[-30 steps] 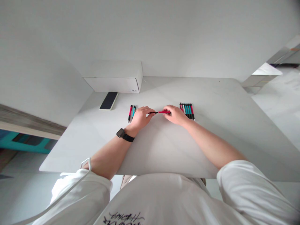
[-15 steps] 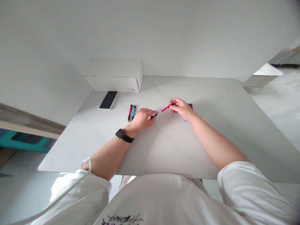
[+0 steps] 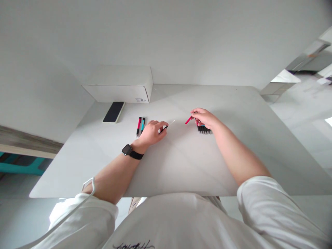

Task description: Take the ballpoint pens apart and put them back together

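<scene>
My left hand [image 3: 151,131], with a black watch on the wrist, rests on the white table [image 3: 181,162] and pinches a thin pen part [image 3: 167,126] with a black grip and a white tip that points right. My right hand [image 3: 204,118] holds a red pen barrel [image 3: 188,120] just above the table, slanted down to the left. The two parts are apart, with a gap between them. Under my right hand lies a row of several pens [image 3: 204,129], mostly hidden by the fingers.
A red pen [image 3: 138,125] and a teal pen [image 3: 142,124] lie side by side left of my left hand. A dark phone [image 3: 113,112] lies at the back left, in front of a white box [image 3: 121,85] against the wall.
The red pen was held whole between both hands, then came apart. My right hand carried the red barrel right and up; my left hand kept the inner part.
</scene>
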The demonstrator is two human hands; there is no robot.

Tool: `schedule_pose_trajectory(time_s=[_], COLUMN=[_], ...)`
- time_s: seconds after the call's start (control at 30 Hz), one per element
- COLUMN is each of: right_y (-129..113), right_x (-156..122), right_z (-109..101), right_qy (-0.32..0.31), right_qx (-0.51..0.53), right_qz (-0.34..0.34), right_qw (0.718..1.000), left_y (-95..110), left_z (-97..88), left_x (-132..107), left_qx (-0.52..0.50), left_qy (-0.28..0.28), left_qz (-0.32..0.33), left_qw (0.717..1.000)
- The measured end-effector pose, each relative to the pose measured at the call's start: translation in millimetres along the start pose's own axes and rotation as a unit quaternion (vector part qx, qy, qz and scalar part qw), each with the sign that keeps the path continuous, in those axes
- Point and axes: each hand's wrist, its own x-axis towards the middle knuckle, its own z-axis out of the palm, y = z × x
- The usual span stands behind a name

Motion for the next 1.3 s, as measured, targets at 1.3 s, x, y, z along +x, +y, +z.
schedule_pose_trajectory(time_s=[1.3], right_y=[-1], right_x=[-11], right_z=[23], right_qy=[0.023], right_qx=[-0.354], right_qz=[-0.161], right_qw=[0.921], left_y=[-1], left_z=[1.9], left_x=[0], left_qx=[-0.017], left_qy=[0.002], left_qz=[-0.021], left_qw=[1.000])
